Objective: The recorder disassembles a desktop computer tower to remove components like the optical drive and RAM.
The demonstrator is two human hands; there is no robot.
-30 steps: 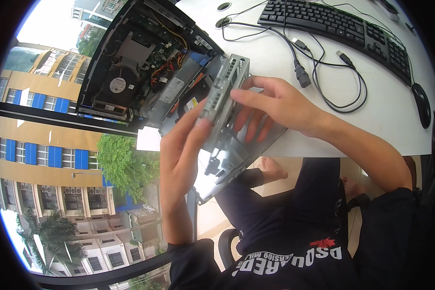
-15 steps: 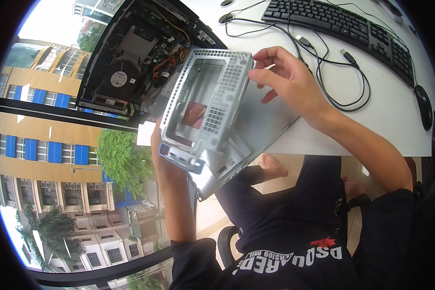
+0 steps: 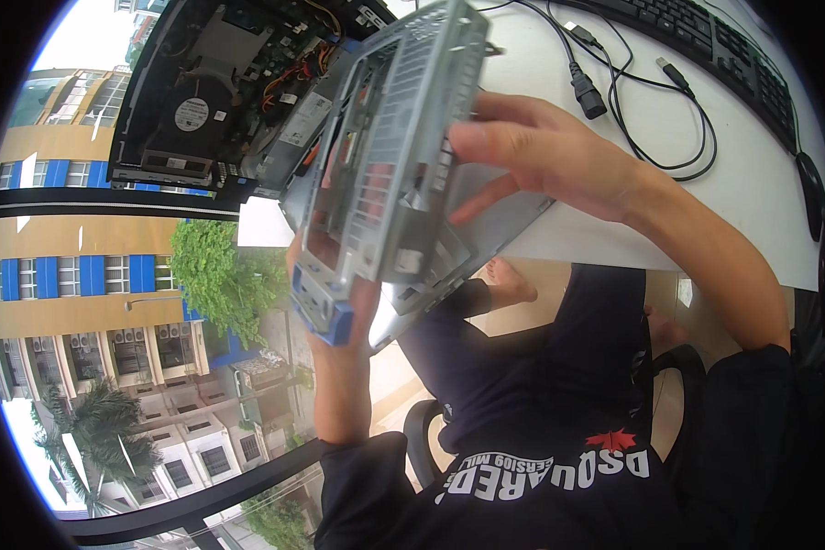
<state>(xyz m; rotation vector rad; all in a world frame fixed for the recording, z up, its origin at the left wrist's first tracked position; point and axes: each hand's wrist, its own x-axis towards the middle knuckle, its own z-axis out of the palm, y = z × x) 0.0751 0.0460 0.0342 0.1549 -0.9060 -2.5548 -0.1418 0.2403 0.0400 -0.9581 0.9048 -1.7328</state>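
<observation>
A silver metal drive cage (image 3: 403, 137) with a perforated face and a blue latch (image 3: 325, 312) is held up, tilted, in front of me. My left hand (image 3: 365, 298) supports it from behind and below; most of its fingers are hidden, with some skin showing through the openings. At the cage's right edge, my right hand (image 3: 555, 156) grips with thumb and forefinger, while a lower finger stretches out beneath. Under the cage lies a flat silver metal panel (image 3: 513, 206), jutting over the table edge. Behind it stands an open black computer case (image 3: 170, 151) with a round fan and coloured wires.
A black keyboard (image 3: 706, 46) and a mouse (image 3: 809, 183) lie at the right of the white table (image 3: 605, 243). Black cables (image 3: 710, 137) with a power plug (image 3: 588, 96) loop between them and my right hand. A window (image 3: 73, 206) is on the left.
The drive cage has been turned more edge-on and raised, showing its side. My right hand has moved left and closed on its edge. The view has shifted slightly.
</observation>
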